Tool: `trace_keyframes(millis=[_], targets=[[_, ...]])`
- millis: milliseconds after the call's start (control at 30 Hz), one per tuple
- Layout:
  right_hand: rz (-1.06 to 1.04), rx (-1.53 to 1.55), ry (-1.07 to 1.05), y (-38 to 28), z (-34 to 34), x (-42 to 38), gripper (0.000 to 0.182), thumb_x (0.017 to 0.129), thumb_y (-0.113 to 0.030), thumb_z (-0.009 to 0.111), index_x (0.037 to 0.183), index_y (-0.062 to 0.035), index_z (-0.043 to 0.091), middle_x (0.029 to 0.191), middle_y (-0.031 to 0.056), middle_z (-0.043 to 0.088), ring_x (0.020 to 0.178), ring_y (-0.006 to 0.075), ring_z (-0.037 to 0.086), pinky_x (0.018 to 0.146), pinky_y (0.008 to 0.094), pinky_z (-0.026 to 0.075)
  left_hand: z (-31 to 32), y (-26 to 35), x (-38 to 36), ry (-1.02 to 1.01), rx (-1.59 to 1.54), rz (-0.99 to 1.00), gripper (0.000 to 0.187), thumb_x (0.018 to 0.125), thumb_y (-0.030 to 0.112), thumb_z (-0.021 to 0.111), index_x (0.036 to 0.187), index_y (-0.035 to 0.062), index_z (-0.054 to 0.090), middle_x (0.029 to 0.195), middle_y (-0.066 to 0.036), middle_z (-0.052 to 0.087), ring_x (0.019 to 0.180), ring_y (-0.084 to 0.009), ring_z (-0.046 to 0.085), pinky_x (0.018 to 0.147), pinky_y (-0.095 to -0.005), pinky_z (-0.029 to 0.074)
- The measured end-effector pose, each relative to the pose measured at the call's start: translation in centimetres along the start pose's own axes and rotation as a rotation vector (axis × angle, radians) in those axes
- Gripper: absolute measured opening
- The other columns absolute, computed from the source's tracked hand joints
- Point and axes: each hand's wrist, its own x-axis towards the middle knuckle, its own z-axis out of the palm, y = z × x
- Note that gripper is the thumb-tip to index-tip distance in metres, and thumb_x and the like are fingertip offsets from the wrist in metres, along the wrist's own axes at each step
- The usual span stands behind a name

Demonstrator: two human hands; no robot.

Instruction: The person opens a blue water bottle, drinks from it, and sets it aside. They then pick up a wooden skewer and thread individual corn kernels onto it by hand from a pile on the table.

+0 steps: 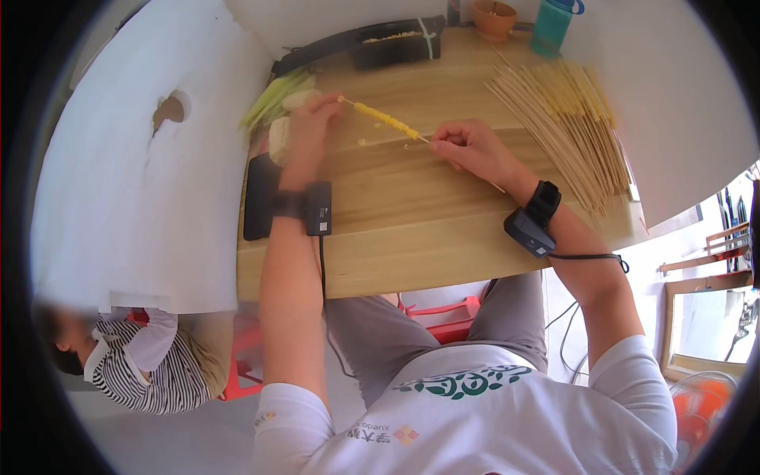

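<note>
My right hand (471,150) pinches a thin wooden skewer (425,140), whose lower end shows below the palm. Small yellow pieces that look like corn kernels (385,119) are threaded along its upper part. At the skewer's far tip is my left hand (311,131), blurred, its fingertips drawn together by a small pale bit. What those fingers hold is too small to make out. Beside the left hand lie pale, cob-like pieces (279,141) and green husk leaves (273,99). A few loose bits (362,142) lie on the wooden table (396,222) under the skewer.
Bare skewers (546,134) and skewers with yellow pieces (582,99) lie at the right. A black box (396,51) of pale bits, an orange bowl (494,20) and a teal bottle (552,28) stand behind. A dark flat object (258,198) lies left. Another person (150,360) sits beyond the white panel.
</note>
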Motion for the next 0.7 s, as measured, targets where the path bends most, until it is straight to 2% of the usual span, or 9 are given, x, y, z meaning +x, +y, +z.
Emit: trace_keyframes(millis=[67, 700], targets=[[-0.007, -0.003, -0.006, 0.14, -0.04, 0.07, 0.015, 0.091, -0.015, 0.063, 0.087, -0.0007, 0.064, 0.064, -0.0040, 0.056, 0.054, 0.0022, 0.046, 0.048, 0.0197, 0.034, -0.09, -0.11, 0.14, -0.030, -0.074, 0.009, 0.024, 0.089, 0.007, 0.064, 0.111, -0.0014, 0.067, 0.097, -0.007, 0.070, 0.078, -0.0094, 0.060, 0.072, -0.0215, 0.048], [0.005, -0.005, -0.012, 0.25, 0.04, 0.17, 0.014, 0.092, -0.014, 0.063, 0.087, -0.0014, 0.064, 0.063, -0.0047, 0.053, 0.054, 0.0021, 0.044, 0.049, 0.0193, 0.033, 0.04, 0.17, -0.12, -0.023, -0.041, 0.034, 0.024, 0.089, 0.008, 0.066, 0.111, -0.0024, 0.067, 0.097, -0.008, 0.070, 0.080, -0.0106, 0.061, 0.071, -0.0221, 0.048]])
